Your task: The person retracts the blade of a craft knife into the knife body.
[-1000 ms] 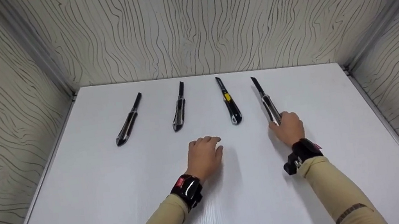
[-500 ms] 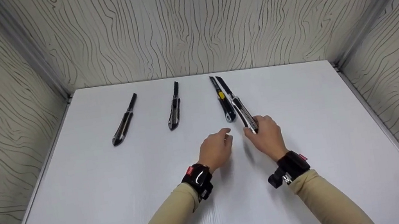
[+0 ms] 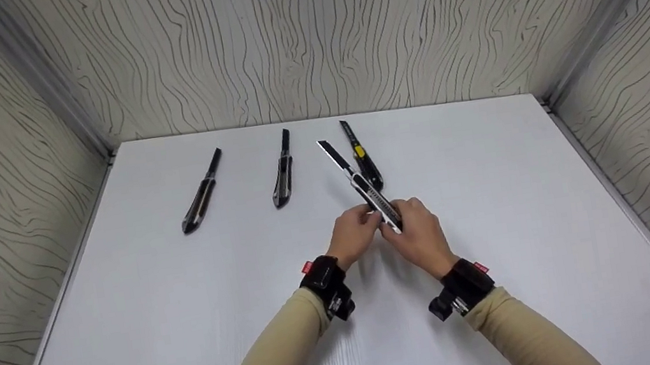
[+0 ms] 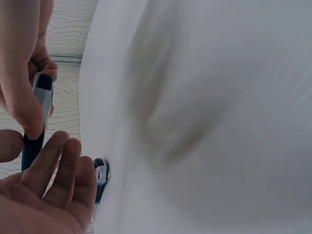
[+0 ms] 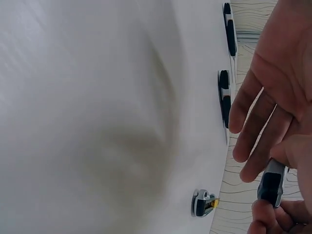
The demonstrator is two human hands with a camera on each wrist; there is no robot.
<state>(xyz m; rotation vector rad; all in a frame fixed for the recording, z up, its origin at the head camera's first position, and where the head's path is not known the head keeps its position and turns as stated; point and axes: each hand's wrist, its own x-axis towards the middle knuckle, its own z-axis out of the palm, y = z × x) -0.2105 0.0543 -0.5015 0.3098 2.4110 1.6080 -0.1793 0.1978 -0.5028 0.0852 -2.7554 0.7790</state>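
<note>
My right hand [image 3: 421,234] grips the lower handle of a silver-and-black snap-off utility knife [image 3: 373,196], raised over the table with its blade out, pointing up and left. The thumb is on one side and fingers on the other. My left hand [image 3: 353,234] is right beside the handle, thumb tip close to its left side. In the left wrist view, the left fingers [image 4: 68,165] are extended, with the thumb across the handle from them. Behind the held knife lies a black utility knife [image 3: 369,171] with a yellow slider, partly covered by it.
Two more silver-and-black utility knives lie to the left, one at the far left [image 3: 200,202] and one nearer the middle [image 3: 283,181]. Their blades are out and point to the back. The white table [image 3: 129,340] is walled by wood-grain panels [image 3: 302,31].
My right hand has lifted the rightmost utility knife and carried it left, past the yellow-slider knife. My left hand has moved right to meet it. The other knives have stayed put.
</note>
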